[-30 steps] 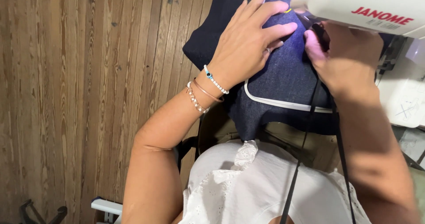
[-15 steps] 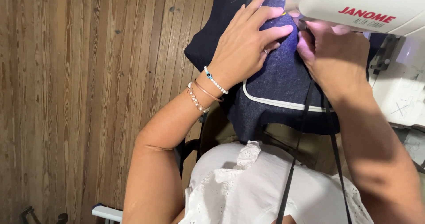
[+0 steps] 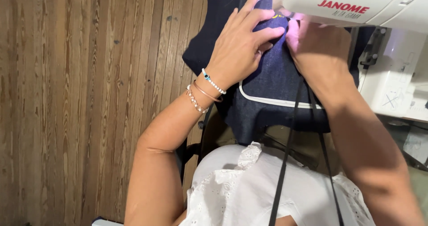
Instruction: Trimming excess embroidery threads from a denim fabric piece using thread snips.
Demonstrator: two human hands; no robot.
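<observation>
so the left hand (image 3: pixel 243 47) is lying flat on a piece of dark blue denim fabric (image 3: pixel 272 90), fingers spread a bit and stretched fwd, pressing the cloth down rather than pinching it. index + middle point toward the needle area under the white sewing machine (image 3: pixel 356 5). wrist has a few thin bracelets (image 3: pixel 206 88), one beaded w/ a blue bead, one plain bangle, one pale beads

right hand (image 3: pixel 318 45) is just beside the left, also on the denim, right up against the underside of the machine head. its fingertips are tucked under the machine so can't tell if they're curled, flat or pinching anything, only the back of the hand + wrist show

denim hangs off the machine bed toward the person's lap, w/ a white piping line (image 3: pixel 272 101) curving across it below both hands. top edge of the cloth goes under the machine

two black cords (image 3: pixel 285 163) hang down in front of the right forearm over a white eyelet top (image 3: pixel 249 190). wood plank floor (image 3: pixel 67 105) fills the left side
</observation>
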